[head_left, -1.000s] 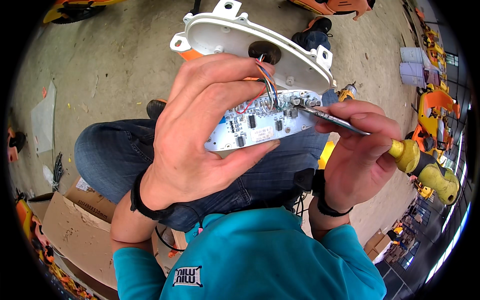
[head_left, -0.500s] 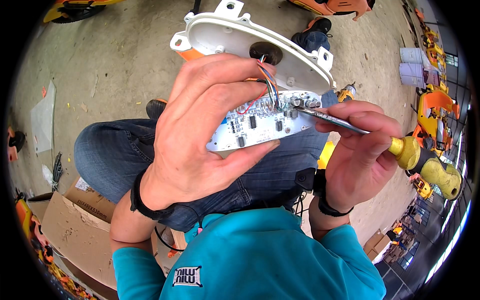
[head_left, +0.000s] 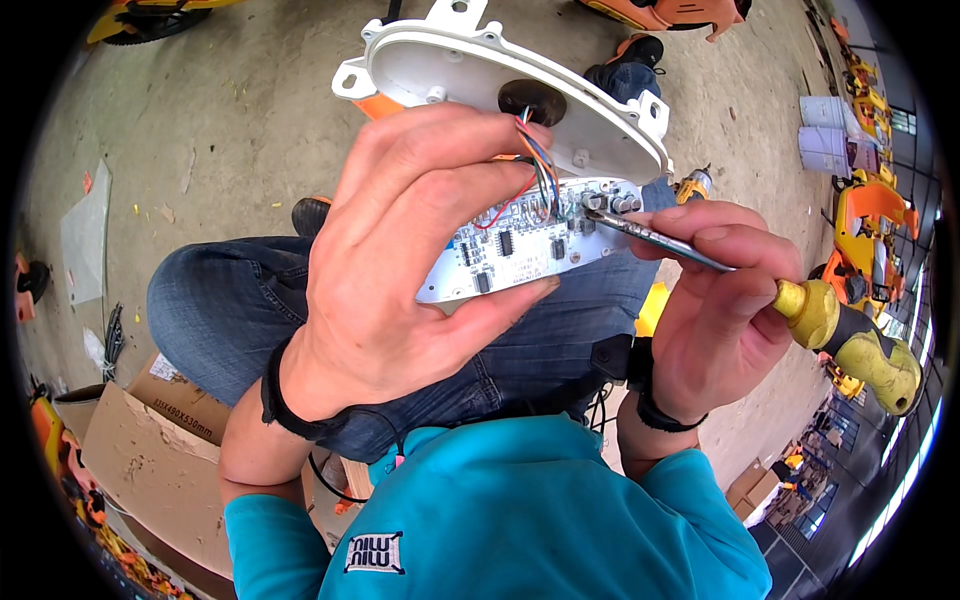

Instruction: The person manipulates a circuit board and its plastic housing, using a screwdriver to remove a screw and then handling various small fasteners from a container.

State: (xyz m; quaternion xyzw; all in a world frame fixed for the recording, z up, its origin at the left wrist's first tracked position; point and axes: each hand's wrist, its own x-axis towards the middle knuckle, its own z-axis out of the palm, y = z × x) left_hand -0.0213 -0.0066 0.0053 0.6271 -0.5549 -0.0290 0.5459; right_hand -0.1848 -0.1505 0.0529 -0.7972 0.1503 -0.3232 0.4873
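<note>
My left hand (head_left: 385, 260) grips a white circuit board (head_left: 520, 262) by its left part, thumb along the near edge. Its upper fingers reach to the coloured wires (head_left: 540, 160), which run from a dark round opening (head_left: 532, 102) in a white oval housing (head_left: 440, 62) down to the board. My right hand (head_left: 725, 300) is closed around the shaft of a screwdriver (head_left: 660, 238) with a yellow and black handle. The screwdriver's tip touches, or nearly touches, small parts at the board's right side, beside the silver capacitors. My fingers hide the board's left end.
An opened cardboard box (head_left: 150, 450) stands at the lower left. A yellow power drill (head_left: 695, 185) lies on the floor beyond my right hand. Pale buckets (head_left: 823, 140) and several orange and yellow machines (head_left: 872, 225) line the right side. A clear plastic sheet (head_left: 88, 240) lies at left.
The white housing has tilted slightly, its left end shifting a little left. The screwdriver's handle has dipped slightly, while its tip stays near the same spot on the board.
</note>
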